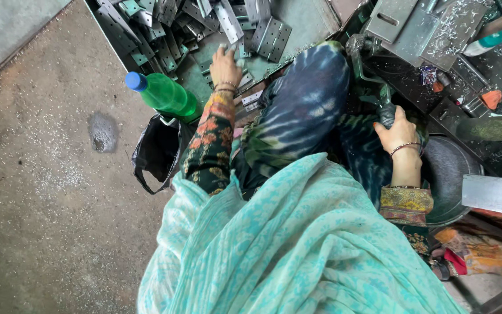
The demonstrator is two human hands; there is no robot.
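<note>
Metal brackets are reached for while a machine handle is gripped.

At ten o'clock a green bottle [167, 95] is stood within reach; the left hand [225, 65] is laid, fingers curled, on the perforated brackets [269, 36] heaped in a tray [315, 20] at twelve o'clock, while the right hand [398, 131] is clamped on the black lever handle [386, 110] at two o'clock.

Your left hand [225, 65] hides its fingertips among the brackets [271, 36]; the tray [315, 17] runs off the frame's top edge.
</note>
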